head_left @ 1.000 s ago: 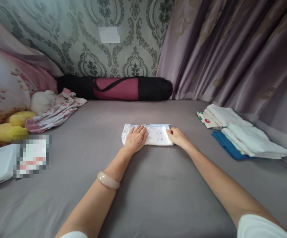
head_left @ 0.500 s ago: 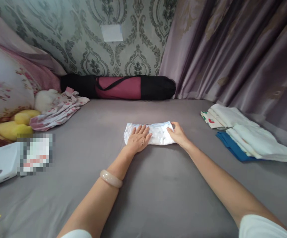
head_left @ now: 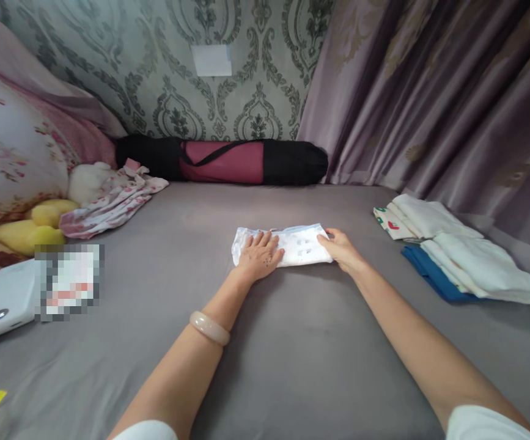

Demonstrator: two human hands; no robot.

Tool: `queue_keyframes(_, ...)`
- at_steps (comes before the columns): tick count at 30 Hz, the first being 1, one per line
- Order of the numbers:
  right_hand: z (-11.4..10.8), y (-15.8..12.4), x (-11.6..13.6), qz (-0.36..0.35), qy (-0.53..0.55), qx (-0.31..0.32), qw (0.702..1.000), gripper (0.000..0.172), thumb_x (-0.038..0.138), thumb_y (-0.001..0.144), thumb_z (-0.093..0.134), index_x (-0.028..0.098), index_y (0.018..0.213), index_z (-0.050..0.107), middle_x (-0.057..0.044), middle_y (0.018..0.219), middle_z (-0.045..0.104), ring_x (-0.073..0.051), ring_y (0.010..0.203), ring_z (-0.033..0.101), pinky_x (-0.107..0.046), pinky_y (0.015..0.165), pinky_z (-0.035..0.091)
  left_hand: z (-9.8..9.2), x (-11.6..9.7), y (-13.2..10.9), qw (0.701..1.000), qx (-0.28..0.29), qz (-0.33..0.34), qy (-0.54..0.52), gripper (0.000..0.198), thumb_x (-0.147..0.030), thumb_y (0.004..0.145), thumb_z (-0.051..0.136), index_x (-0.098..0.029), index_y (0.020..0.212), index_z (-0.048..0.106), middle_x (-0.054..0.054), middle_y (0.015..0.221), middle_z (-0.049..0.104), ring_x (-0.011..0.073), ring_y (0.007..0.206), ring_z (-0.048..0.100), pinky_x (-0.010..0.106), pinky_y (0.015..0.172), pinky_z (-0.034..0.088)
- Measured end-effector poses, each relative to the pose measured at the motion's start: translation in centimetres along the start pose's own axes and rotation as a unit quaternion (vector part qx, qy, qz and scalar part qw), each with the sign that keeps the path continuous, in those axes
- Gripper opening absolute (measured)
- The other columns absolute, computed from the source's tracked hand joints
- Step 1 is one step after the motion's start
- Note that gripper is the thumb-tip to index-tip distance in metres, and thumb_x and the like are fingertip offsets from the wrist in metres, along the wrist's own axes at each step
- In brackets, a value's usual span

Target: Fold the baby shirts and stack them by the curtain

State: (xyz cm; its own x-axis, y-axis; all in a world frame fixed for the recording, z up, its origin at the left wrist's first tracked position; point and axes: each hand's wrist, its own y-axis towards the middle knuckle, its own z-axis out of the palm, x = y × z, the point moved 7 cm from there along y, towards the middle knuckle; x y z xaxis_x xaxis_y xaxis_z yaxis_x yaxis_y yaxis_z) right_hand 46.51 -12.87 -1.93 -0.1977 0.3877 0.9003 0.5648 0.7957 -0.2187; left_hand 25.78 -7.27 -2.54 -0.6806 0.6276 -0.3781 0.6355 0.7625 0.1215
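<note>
A folded white cloth (head_left: 304,247) with small grey marks lies lengthwise on the grey bed sheet (head_left: 301,342). It looks like a garment, but the folds hide its exact kind. My left hand (head_left: 261,255) rests flat on its left part, fingers spread, with a pale bangle (head_left: 209,329) on the wrist. At the cloth's right end my right hand (head_left: 340,249) pinches the edge, thumb on top and the other fingers behind and partly hidden.
Folded white and blue clothes (head_left: 480,256) are stacked to the right by the curtain (head_left: 360,110). A black and maroon long bag (head_left: 223,162) lies along the wall. On the left are a white power bank (head_left: 10,299), yellow plush toy (head_left: 26,235) and crumpled floral cloth (head_left: 113,211).
My right hand has drawn the cloth's right end slightly rightward, away from my left hand, which stays flat on it. The whole view has shifted a little.
</note>
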Motion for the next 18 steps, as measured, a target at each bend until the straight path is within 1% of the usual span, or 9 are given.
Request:
queue_keyframes(3, 0.3, -0.4, 2.1, -0.021, 0.043, 0.004, 0.999, 0.043, 0.018, 0.087, 0.056, 0.010, 0.129, 0.048, -0.013, 0.099, 0.072, -0.016, 0.071, 0.068, -0.023, 0.058, 0.053, -0.4, -0.3, 0.1, 1.000, -0.006, 0.015, 0.020, 0.048, -0.038, 0.092, 0.039, -0.022, 0.135, 0.048, 0.012, 0.146, 0.044, 0.0320, 0.135, 0.036, 0.050, 0.111, 0.024)
queue_keyframes(5, 1.0, -1.1, 3.9, -0.036, 0.065, 0.014, 0.997, 0.044, 0.019, 0.087, 0.056, 0.011, 0.130, 0.048, -0.012, 0.098, 0.072, -0.016, 0.070, 0.067, -0.022, 0.054, 0.051, -0.6, -0.4, 0.2, 0.999, -0.006, 0.015, 0.028, 0.049, -0.036, 0.089, 0.042, -0.021, 0.135, 0.048, 0.012, 0.144, 0.046, 0.0326, 0.133, 0.038, 0.050, 0.109, 0.028)
queue_keyframes(7, 2.0, -2.0, 5.6, -0.049, 0.076, 0.027, 0.996, 0.043, 0.020, 0.088, 0.054, 0.013, 0.130, 0.047, -0.009, 0.095, 0.071, -0.014, 0.065, 0.065, -0.020, 0.048, 0.047, -0.8, -0.5, 0.3, 0.999, -0.002, 0.011, 0.037, 0.050, -0.036, 0.089, 0.042, -0.022, 0.137, 0.047, 0.013, 0.144, 0.046, 0.0334, 0.132, 0.038, 0.050, 0.108, 0.029)
queue_keyframes(10, 4.2, -3.5, 7.6, -0.063, 0.087, 0.049, 0.993, 0.040, 0.019, 0.087, 0.053, 0.015, 0.127, 0.048, -0.004, 0.087, 0.070, -0.010, 0.053, 0.058, -0.017, 0.040, 0.039, -0.8, -0.5, 0.3, 0.999, 0.010, 0.006, 0.052, 0.053, -0.042, 0.091, 0.041, -0.021, 0.138, 0.045, 0.013, 0.146, 0.043, 0.0340, 0.133, 0.036, 0.052, 0.107, 0.029)
queue_keyframes(12, 5.9, -4.2, 8.3, -0.070, 0.102, 0.067, 0.990, 0.037, 0.018, 0.086, 0.053, 0.016, 0.123, 0.049, 0.000, 0.078, 0.067, -0.008, 0.047, 0.053, -0.016, 0.038, 0.036, -0.8, -0.5, 0.2, 0.998, 0.016, 0.008, 0.063, 0.053, -0.045, 0.092, 0.038, -0.020, 0.138, 0.045, 0.013, 0.147, 0.042, 0.0340, 0.133, 0.037, 0.052, 0.107, 0.029)
queue_keyframes(15, 8.3, -4.6, 8.7, -0.074, 0.116, 0.093, 0.986, 0.036, 0.015, 0.086, 0.054, 0.015, 0.121, 0.049, 0.005, 0.067, 0.060, -0.008, 0.043, 0.050, -0.017, 0.036, 0.037, -0.9, -0.6, 0.1, 0.997, 0.010, 0.016, 0.070, 0.049, -0.045, 0.092, 0.038, -0.018, 0.133, 0.049, 0.014, 0.143, 0.045, 0.0329, 0.131, 0.039, 0.050, 0.106, 0.030)
queue_keyframes(18, 9.8, -4.5, 8.6, -0.070, 0.113, 0.108, 0.985, 0.036, 0.013, 0.086, 0.053, 0.014, 0.122, 0.048, 0.006, 0.063, 0.057, -0.008, 0.041, 0.049, -0.018, 0.035, 0.037, -1.0, -0.4, 0.0, 0.999, 0.002, 0.029, 0.034, 0.044, -0.040, 0.090, 0.043, -0.017, 0.127, 0.053, 0.014, 0.136, 0.051, 0.0318, 0.128, 0.041, 0.048, 0.106, 0.031)
